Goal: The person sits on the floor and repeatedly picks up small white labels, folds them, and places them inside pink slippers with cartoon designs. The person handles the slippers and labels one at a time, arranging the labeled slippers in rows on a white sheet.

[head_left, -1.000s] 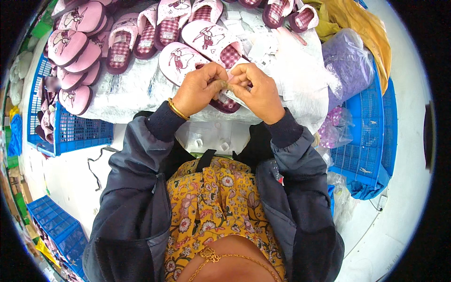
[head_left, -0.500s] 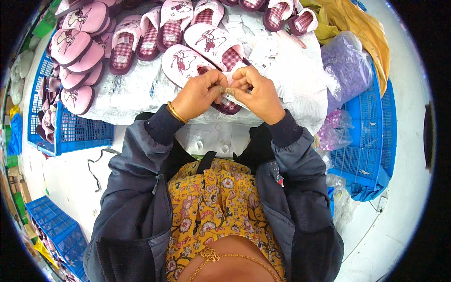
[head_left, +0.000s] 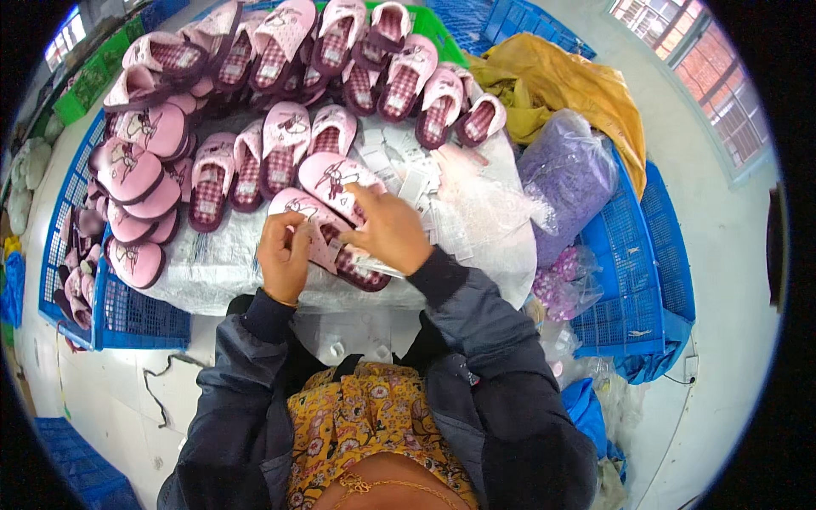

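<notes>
Two pink slippers with a printed cartoon animal lie side by side before me: the nearer slipper (head_left: 304,206) and the farther slipper (head_left: 327,174). Their soles are checked dark red. My left hand (head_left: 283,255) is at the nearer slipper's left side, thumb and fingers pinched together; what they hold is too small to make out. Over the slippers' openings lies my right hand (head_left: 387,228), slightly blurred, its index finger stretched onto the farther slipper and its thumb apart. A small white tag (head_left: 330,248) shows between the hands, by the nearer slipper's opening.
Rows of matching slippers (head_left: 285,136) stand behind, with stacked slippers (head_left: 140,174) at left. Loose white tags (head_left: 416,183) lie to the right on the plastic-covered work surface (head_left: 221,263). Blue crates (head_left: 140,314) flank it. A purple bag (head_left: 571,170) and yellow cloth (head_left: 586,81) are at right.
My hands have separated from their shared pinch over the slippers. The right hand now spreads over the slippers' openings, the left sits at their left side. The view has tilted up, showing more slippers behind.
</notes>
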`<control>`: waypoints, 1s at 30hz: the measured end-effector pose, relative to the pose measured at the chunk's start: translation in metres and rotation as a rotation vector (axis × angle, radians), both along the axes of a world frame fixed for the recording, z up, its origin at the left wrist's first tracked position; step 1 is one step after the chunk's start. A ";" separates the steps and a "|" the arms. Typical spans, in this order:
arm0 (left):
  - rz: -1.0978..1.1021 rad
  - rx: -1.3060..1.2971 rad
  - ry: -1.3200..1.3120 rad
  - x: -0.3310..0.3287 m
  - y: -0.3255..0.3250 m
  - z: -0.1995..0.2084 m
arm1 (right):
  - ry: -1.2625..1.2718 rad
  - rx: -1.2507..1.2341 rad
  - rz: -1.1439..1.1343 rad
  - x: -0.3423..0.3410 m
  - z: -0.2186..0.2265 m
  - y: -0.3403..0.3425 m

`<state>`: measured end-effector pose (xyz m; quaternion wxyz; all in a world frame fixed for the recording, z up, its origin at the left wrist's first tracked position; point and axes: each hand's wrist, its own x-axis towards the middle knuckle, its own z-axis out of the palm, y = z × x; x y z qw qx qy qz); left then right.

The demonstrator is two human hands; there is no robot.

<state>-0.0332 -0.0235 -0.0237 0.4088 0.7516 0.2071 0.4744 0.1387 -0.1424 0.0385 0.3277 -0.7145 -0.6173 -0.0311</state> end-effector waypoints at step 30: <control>0.226 -0.189 0.023 -0.006 0.010 -0.018 | -0.133 0.470 -0.283 0.287 0.159 0.212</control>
